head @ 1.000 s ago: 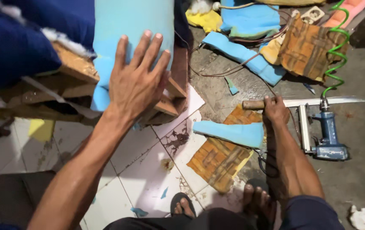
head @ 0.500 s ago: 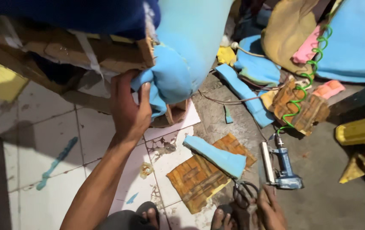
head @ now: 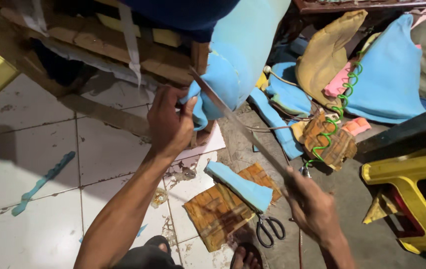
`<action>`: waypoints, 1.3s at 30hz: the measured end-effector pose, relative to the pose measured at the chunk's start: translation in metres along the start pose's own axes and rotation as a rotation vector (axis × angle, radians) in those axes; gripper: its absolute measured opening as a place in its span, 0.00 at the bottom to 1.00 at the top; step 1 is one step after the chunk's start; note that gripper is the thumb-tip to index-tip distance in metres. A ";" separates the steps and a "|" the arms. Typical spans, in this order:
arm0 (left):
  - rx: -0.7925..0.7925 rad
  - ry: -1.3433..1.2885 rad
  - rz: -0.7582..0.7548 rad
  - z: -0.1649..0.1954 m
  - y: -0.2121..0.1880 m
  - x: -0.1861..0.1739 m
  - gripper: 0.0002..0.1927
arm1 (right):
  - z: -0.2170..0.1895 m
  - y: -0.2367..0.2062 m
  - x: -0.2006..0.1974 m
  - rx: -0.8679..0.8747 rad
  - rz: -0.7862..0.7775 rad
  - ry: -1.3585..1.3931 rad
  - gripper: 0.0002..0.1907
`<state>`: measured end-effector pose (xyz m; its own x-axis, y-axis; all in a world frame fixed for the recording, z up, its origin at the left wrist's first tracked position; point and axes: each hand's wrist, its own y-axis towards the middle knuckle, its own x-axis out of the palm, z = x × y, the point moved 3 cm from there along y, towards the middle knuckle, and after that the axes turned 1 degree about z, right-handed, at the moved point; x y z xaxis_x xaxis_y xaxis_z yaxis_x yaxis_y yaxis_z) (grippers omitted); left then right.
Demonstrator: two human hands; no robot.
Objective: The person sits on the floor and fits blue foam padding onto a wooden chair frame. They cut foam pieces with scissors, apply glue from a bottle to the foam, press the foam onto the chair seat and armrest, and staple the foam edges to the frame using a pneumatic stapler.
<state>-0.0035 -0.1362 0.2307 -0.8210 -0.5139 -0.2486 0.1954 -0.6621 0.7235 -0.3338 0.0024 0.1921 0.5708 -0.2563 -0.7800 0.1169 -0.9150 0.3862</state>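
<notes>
my left hand (head: 169, 122) has its fingers (head: 189, 107) pinching the bottom edge of the blue foam sheet (head: 233, 74), thumb on one side and the other fingers curled behind it. the foam hangs down from the wooden frame (head: 123, 50) at the top of my view, and the pinched bit is bunched up just beside a wooden post of that frame.

my right hand (head: 312, 204) has its fingers wrapped tight around the handle of a long knife (head: 238, 124). the handle is hidden inside my fist. the blade goes up and to the left from my fist, and its tip lies against the foam close to my left thumb.

below the blade, on the floor (head: 34, 149), there is a cut piece of blue foam (head: 240, 187) lying on top of a flat brown woven board (head: 218, 211). black scissors (head: 269, 229) lie just beside that board, near my right wrist. a thin blue foam strip (head: 44, 182) lies well apart on the white tiles to the left.

to the right i see a green curly hose (head: 340, 107), more blue foam scraps (head: 392, 69) and a yellow plastic stool (head: 412, 199).
</notes>
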 end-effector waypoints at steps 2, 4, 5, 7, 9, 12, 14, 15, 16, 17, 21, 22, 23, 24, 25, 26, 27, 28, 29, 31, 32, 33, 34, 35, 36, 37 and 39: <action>-0.003 0.007 -0.004 -0.001 0.001 0.000 0.10 | -0.011 0.028 0.003 -0.068 0.011 -0.053 0.29; -0.016 0.005 -0.021 -0.002 0.002 0.000 0.11 | -0.015 0.041 0.008 -0.112 0.020 -0.114 0.28; -0.025 0.014 -0.023 -0.002 0.002 0.000 0.11 | -0.015 0.043 0.011 -0.095 0.026 -0.098 0.28; -0.039 0.027 -0.030 -0.002 0.002 0.000 0.10 | -0.017 0.043 0.018 -0.055 0.043 -0.068 0.29; -0.007 0.006 -0.016 0.001 0.001 0.000 0.09 | -0.023 0.049 0.032 -0.133 0.082 0.052 0.28; -0.042 -0.005 0.002 0.004 -0.004 0.000 0.09 | -0.033 0.064 0.064 -0.232 0.119 0.106 0.26; -0.065 0.002 0.006 0.005 -0.007 -0.001 0.09 | -0.032 0.079 0.088 -0.208 0.043 0.210 0.25; -0.058 0.009 0.014 0.004 -0.007 -0.002 0.09 | -0.028 0.075 0.091 -0.179 0.062 0.186 0.24; -0.044 0.019 0.024 0.004 -0.006 -0.004 0.09 | -0.025 0.073 0.095 -0.155 0.087 0.164 0.24; -0.052 -0.004 0.014 0.002 -0.006 -0.005 0.09 | -0.020 0.068 0.098 -0.131 0.106 0.140 0.23; -0.041 -0.018 -0.012 -0.002 -0.004 -0.013 0.09 | 0.004 0.043 0.106 -0.130 0.129 0.222 0.23; -0.029 -0.013 -0.021 -0.001 -0.006 -0.013 0.09 | 0.014 0.044 0.111 -0.105 0.135 0.201 0.22; -0.059 -0.030 -0.005 -0.001 -0.008 -0.013 0.08 | 0.022 0.043 0.114 -0.074 0.148 0.181 0.22; -0.089 -0.053 0.001 -0.001 -0.010 -0.012 0.08 | 0.030 0.039 0.117 -0.045 0.102 0.196 0.21; -0.128 -0.082 0.010 0.000 -0.013 -0.010 0.07 | 0.038 0.036 0.118 -0.016 0.049 0.202 0.21; -0.157 -0.098 0.025 0.000 -0.015 -0.008 0.08 | 0.045 0.034 0.116 0.004 -0.010 0.204 0.21; -0.183 -0.102 0.031 -0.001 -0.018 -0.009 0.08 | 0.049 0.030 0.115 -0.015 -0.008 0.214 0.19; -0.203 -0.103 0.022 -0.002 -0.020 -0.010 0.09 | 0.051 0.027 0.115 -0.024 0.003 0.232 0.17; -0.181 -0.105 0.016 -0.001 -0.021 -0.011 0.09 | 0.052 0.027 0.116 -0.055 0.017 0.245 0.15; -0.133 -0.091 0.051 0.000 -0.026 -0.016 0.08 | 0.051 0.030 0.119 -0.150 0.053 0.174 0.18; -0.168 -0.071 0.068 -0.003 -0.027 -0.019 0.09 | 0.049 0.031 0.120 -0.166 0.069 0.141 0.19; -0.213 -0.047 0.059 -0.005 -0.029 -0.025 0.10 | 0.047 0.030 0.124 -0.128 0.041 0.144 0.19; -0.261 -0.024 0.045 -0.006 -0.033 -0.029 0.11 | 0.047 0.032 0.127 -0.086 0.011 0.144 0.19; -0.279 -0.035 0.028 -0.008 -0.035 -0.033 0.10 | 0.045 0.034 0.130 -0.064 -0.004 0.139 0.19; -0.275 -0.050 0.036 -0.010 -0.034 -0.035 0.10 | 0.043 0.035 0.130 -0.046 0.015 0.141 0.18; -0.270 -0.064 0.051 -0.013 -0.033 -0.039 0.10 | 0.041 0.034 0.131 -0.036 0.034 0.145 0.17; -0.255 -0.166 0.056 -0.017 -0.033 -0.047 0.10 | 0.035 0.032 0.134 -0.066 0.061 0.166 0.18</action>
<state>0.0375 -0.0993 0.2074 -0.8777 -0.4708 -0.0893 0.3535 -0.7619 0.5427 -0.2821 -0.0726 0.0823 0.7045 -0.2509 -0.6639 0.1274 -0.8755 0.4661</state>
